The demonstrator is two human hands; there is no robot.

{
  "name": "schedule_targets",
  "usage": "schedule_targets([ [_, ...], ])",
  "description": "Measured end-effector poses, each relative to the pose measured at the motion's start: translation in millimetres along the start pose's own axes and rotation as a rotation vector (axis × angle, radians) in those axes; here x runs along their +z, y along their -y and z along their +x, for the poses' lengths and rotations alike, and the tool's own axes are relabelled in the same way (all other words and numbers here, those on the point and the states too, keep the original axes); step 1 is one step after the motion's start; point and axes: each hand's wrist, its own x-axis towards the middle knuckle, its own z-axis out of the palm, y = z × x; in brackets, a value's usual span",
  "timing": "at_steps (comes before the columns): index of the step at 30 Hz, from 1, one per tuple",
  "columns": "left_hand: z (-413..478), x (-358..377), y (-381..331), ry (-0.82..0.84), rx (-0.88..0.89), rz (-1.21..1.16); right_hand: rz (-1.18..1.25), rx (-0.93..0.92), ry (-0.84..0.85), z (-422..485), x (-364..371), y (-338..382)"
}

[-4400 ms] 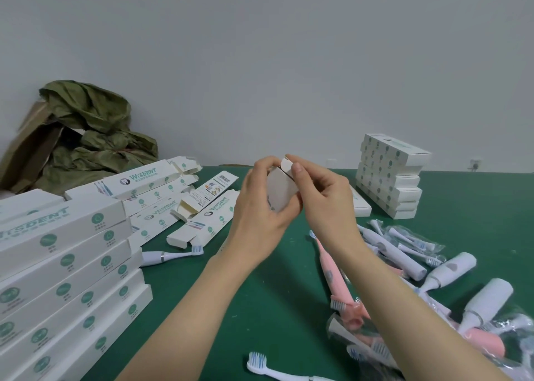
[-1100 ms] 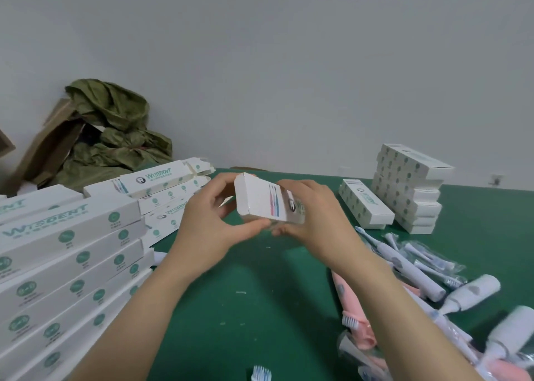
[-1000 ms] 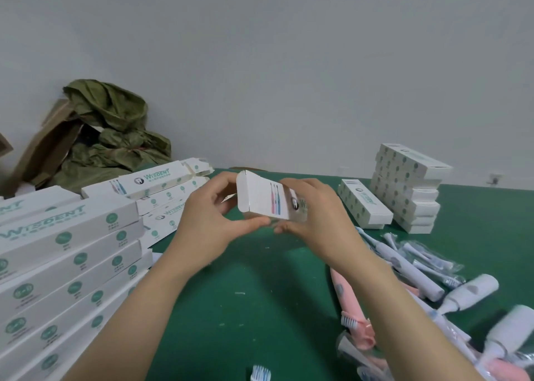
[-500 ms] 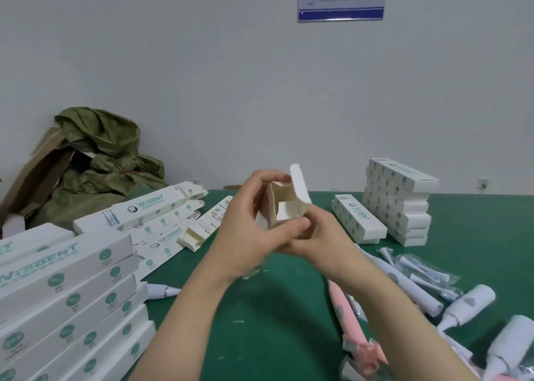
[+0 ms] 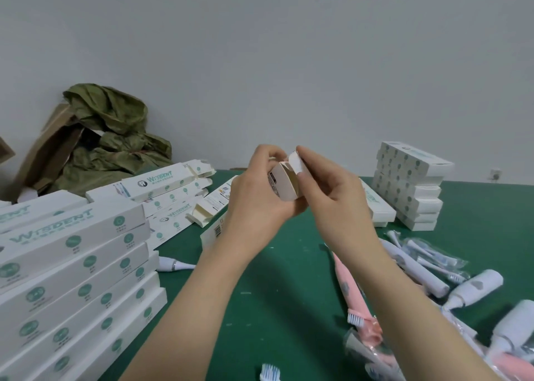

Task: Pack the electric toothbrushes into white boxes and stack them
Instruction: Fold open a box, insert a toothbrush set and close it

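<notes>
1. Box point(image 5: 284, 184) is held up over the green table point(image 5: 274, 294), end-on between both hands. It is slim and white, with dark print on the side facing the left palm.
2. Its near end gapes open. Tan card shows inside, and the flap point(image 5: 297, 161) stands up at the top.
3. The left hand point(image 5: 254, 204) grips the box from below and behind, with its fingers curled round the body.
4. The right hand point(image 5: 332, 196) pinches the flap between thumb and forefinger.
5. The left stack point(image 5: 72, 265) is tall, made of long white cartons with green dots and lettering. The right stack point(image 5: 410, 184) is smaller and stands by the wall.
6. Flat cartons point(image 5: 161, 190) lie loose behind the left hand, with their ends open.
7. Toothbrushes point(image 5: 474, 288), white and pink, lie in a heap at the right, some in clear bags.
8. A green cloth point(image 5: 115, 138) is bunched in the far left corner.
</notes>
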Motion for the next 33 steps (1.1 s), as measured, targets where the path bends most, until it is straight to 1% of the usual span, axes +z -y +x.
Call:
schedule_targets([
  [4, 0, 0, -4, 0.009, -0.028, 0.016, -0.041, -0.047, -0.050, -5, 5, -4],
  [10, 0, 2, -8, -0.049, 0.014, 0.043, -0.134, -0.219, -0.054, -11, 14, -5],
  [12, 1, 2, -7, -0.081, 0.018, 0.025, -0.237, -0.279, -0.011, -14, 18, -4],
  [15, 2, -2, -2, -0.100, 0.033, 0.040, -0.409, -0.336, 0.113, -16, 21, -6],
  [17, 1, -5, -1, -0.082, 0.009, 0.037, -0.399, -0.328, 0.195, -16, 21, -9],
  [18, 0, -5, -1, -0.073, -0.011, 0.017, -0.314, -0.292, 0.230, -15, 21, -10],
  [19, 0, -6, -2, -0.067, -0.029, -0.013, -0.167, -0.229, 0.238, -13, 20, -10],
  [20, -1, -7, -4, -0.071, -0.040, -0.049, -0.005, -0.160, 0.195, -11, 18, -9],
  [21, 0, -9, -6, -0.089, -0.036, -0.092, 0.126, -0.080, 0.095, -9, 15, -9],
  [22, 1, -11, -9, -0.117, -0.019, -0.146, 0.193, 0.031, -0.041, -4, 10, -11],
  [23, 3, -15, -11, -0.148, -0.002, -0.216, 0.199, 0.180, -0.140, 2, 3, -15],
  [24, 6, -20, -13, -0.173, 0.011, -0.306, 0.166, 0.361, -0.167, 7, -6, -20],
  [25, 7, -23, -14, -0.184, 0.019, -0.412, 0.143, 0.548, -0.130, 11, -15, -26],
  [26, 8, -26, -15, -0.177, 0.019, -0.523, 0.176, 0.712, -0.061, 14, -24, -33],
  [28, 9, -28, -15, -0.128, -0.006, -0.686, 0.402, 0.918, 0.073, 18, -36, -42],
  [29, 9, -28, -15, -0.112, -0.022, -0.719, 0.497, 0.966, 0.105, 19, -41, -45],
  [30, 10, -28, -14, -0.110, -0.036, -0.740, 0.536, 0.984, 0.129, 20, -44, -48],
  [33, 11, -29, -9, -0.132, -0.088, -0.863, 0.431, 1.012, 0.154, 17, -46, -58],
])
